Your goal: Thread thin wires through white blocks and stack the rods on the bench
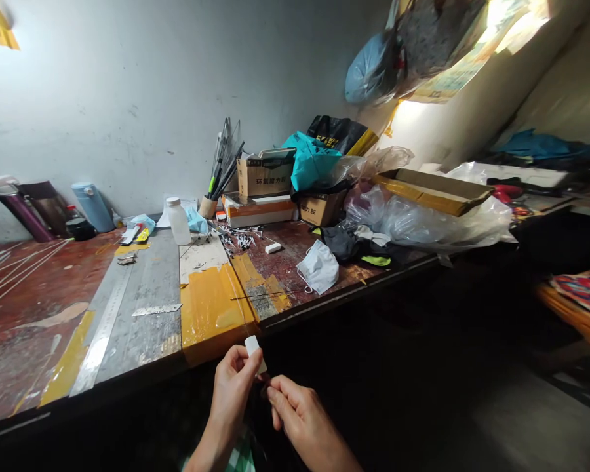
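Note:
My left hand (233, 387) pinches a small white rectangular block (253, 345) between thumb and fingers, just off the table's front edge. Against the block's lower end, my right hand (297, 410) is closed with thumb and forefinger pressed together; what they grip is too small and dark to make out. A thin line or wire seems to run up from the block over the yellow-taped section of the tabletop (211, 305). A similar white block (273, 248) lies farther back, beside a pile of small pins or screws (243, 240).
A metal ruler (103, 334) and a short metal strip (156, 310) lie left. A white bottle (178, 223), a holder of rods (209, 206) and cardboard boxes (265, 176) stand behind. A face mask (318, 267) and plastic bags (423, 219) are on the right.

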`<state>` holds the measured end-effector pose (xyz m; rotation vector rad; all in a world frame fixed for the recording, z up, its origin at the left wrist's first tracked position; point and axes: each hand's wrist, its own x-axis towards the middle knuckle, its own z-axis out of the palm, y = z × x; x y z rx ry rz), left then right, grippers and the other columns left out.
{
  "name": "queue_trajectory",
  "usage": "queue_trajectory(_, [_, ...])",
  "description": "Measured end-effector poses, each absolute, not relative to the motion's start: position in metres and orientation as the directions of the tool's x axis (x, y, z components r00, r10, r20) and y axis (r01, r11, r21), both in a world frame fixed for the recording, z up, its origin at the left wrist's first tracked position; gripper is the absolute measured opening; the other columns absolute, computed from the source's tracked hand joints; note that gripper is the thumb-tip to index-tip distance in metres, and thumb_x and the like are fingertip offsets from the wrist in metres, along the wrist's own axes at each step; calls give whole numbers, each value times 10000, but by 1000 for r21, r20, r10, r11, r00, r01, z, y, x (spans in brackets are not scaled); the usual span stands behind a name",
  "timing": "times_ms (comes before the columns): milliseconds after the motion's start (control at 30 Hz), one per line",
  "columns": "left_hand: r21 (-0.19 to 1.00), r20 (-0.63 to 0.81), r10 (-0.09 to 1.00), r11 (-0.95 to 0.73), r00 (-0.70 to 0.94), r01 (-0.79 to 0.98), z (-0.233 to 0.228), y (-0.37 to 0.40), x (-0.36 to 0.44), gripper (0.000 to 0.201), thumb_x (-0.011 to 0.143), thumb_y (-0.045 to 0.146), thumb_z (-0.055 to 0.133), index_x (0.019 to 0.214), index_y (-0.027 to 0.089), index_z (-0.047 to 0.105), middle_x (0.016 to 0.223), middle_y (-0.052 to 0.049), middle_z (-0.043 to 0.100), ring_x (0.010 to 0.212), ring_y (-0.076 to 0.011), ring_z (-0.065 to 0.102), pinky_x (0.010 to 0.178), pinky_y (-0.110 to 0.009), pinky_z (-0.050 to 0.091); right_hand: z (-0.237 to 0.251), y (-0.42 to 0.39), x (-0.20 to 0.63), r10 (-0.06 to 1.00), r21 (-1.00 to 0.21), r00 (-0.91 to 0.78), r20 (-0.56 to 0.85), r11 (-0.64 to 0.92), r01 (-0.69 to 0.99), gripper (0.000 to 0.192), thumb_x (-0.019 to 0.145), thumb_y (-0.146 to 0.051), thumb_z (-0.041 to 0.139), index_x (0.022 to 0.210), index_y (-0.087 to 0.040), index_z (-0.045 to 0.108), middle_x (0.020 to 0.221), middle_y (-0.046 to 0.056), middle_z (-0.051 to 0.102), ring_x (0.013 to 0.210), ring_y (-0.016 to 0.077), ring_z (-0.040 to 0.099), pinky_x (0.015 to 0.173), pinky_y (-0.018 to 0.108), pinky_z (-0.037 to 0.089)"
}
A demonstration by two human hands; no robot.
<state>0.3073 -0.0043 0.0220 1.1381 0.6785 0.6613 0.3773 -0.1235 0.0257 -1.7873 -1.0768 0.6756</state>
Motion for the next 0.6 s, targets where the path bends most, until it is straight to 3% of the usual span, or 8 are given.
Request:
queue_trajectory(167, [960, -143, 781, 259, 608, -107, 23, -3, 302, 434, 609, 501, 793, 622, 140, 552, 549, 27, 524, 516, -107, 481, 497, -198, 391, 25, -119, 372, 870, -928, 492, -33, -210, 309, 126, 908, -270, 489, 859, -187, 569, 550, -64, 484, 509, 91, 456, 499, 188, 316])
queue_trajectory(367, [963, -138, 769, 252, 624, -97, 22, -5, 298, 428, 642, 520, 766, 656, 141, 569, 568, 3, 561, 537, -128, 503, 509, -212, 405, 27, -120, 369, 877, -912, 481, 4, -194, 361, 325, 960, -303, 385, 686, -186, 515, 519, -51, 475, 482, 87, 440, 501, 202, 308])
queue_trajectory(533, [966, -132, 785, 239, 606, -99, 20, -1, 299, 428, 627, 512, 781, 639, 143, 565, 554, 22, 534, 515, -109, 478, 499, -199, 384, 26, -116, 369, 862, -913, 507, -10, -214, 347, 136, 905, -289, 496, 849, -195, 577, 594, -47, 517, 548, 104, 489, 520, 197, 328])
queue_trajectory(600, [966, -128, 784, 238, 607, -105, 19, 0, 300, 433, 625, 519, 780, 648, 140, 573, 565, 14, 547, 531, -118, 490, 516, -208, 399, 24, -115, 369, 855, -909, 518, 15, -204, 363, 172, 917, -284, 469, 802, -193, 558, 614, -43, 511, 556, 100, 481, 517, 198, 320])
